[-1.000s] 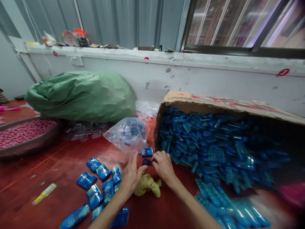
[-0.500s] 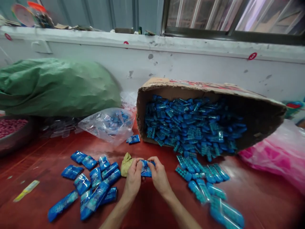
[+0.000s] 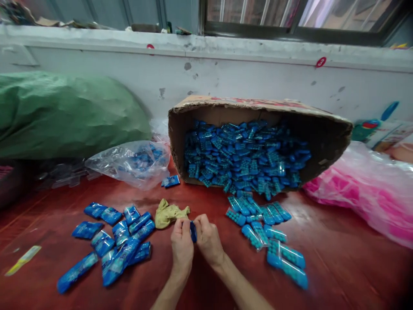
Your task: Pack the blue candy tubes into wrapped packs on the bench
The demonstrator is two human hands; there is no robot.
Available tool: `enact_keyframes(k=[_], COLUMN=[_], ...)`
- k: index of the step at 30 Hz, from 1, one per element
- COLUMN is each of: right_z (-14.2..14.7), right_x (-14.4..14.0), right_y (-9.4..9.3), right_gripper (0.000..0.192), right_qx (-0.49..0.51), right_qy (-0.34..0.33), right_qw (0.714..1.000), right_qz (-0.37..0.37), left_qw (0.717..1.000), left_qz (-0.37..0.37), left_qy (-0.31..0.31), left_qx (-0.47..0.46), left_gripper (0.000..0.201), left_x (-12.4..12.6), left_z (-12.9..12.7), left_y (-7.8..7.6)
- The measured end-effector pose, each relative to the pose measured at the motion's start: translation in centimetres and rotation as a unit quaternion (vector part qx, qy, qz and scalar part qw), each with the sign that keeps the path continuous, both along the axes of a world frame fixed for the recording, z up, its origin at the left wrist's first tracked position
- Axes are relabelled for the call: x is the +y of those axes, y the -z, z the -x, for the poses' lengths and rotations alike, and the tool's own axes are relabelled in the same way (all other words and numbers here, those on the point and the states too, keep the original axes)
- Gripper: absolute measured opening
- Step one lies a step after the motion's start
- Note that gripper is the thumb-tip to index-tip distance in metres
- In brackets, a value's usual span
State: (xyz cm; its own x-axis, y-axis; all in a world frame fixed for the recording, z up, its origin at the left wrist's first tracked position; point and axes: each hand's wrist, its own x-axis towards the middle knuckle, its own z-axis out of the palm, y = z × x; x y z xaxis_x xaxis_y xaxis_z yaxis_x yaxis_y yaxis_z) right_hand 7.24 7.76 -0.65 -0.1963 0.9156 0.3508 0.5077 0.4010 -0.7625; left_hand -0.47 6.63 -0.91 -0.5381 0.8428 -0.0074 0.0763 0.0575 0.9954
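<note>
Between my hands is a small blue printed sachet (image 3: 193, 231), mostly covered by my fingers. My left hand (image 3: 182, 245) grips its left side and my right hand (image 3: 208, 241) its right side, both closed. Just behind my left hand lies a crumpled yellow-green cloth (image 3: 169, 214). To the left, a group of filled blue packets (image 3: 121, 232) lies on the red table (image 3: 232, 286). On the right lie several clear-and-blue plastic containers with turquoise beads inside (image 3: 258, 234).
A cardboard box (image 3: 332, 133) on its side spills similar blue bead containers (image 3: 238, 150). A clear bag (image 3: 142, 165) of blue packets, a green sack (image 3: 71, 114) and pink plastic (image 3: 364, 189) stand around it. A yellow-handled cutter (image 3: 24, 260) lies far left.
My hands have drawn closer together, and the sachet now shows only as a narrow folded strip between them. The view has shifted to the right.
</note>
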Motion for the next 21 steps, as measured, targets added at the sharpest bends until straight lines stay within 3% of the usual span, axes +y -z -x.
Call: enact_keyframes(k=[3, 8, 15, 21], right_z=[-0.1, -0.3, -0.9, -0.8], right_x=[0.1, 0.8, -0.4, -0.3], right_y=[0.3, -0.4, -0.1, -0.6], right_gripper=[0.027, 0.024, 0.024, 0.022], right_qx=[0.021, 0.053, 0.051, 0.070], right_qy=[0.048, 0.004, 0.058, 0.051], right_qw=[0.999, 0.998, 0.997, 0.996], right_qz=[0.015, 0.015, 0.027, 0.032], left_qw=[1.000, 0.999, 0.995, 0.995], left_qz=[0.000, -0.005, -0.033, -0.030], left_qy=[0.007, 0.039, 0.055, 0.075], left_qx=[0.004, 0.033, 0.081, 0.056], left_gripper=[0.025, 0.027, 0.023, 0.022], left_x=[0.3, 0.8, 0.4, 0.1], left_z=[-0.1, -0.2, -0.4, -0.9], left_y=[0.2, 0.2, 0.0, -0.4])
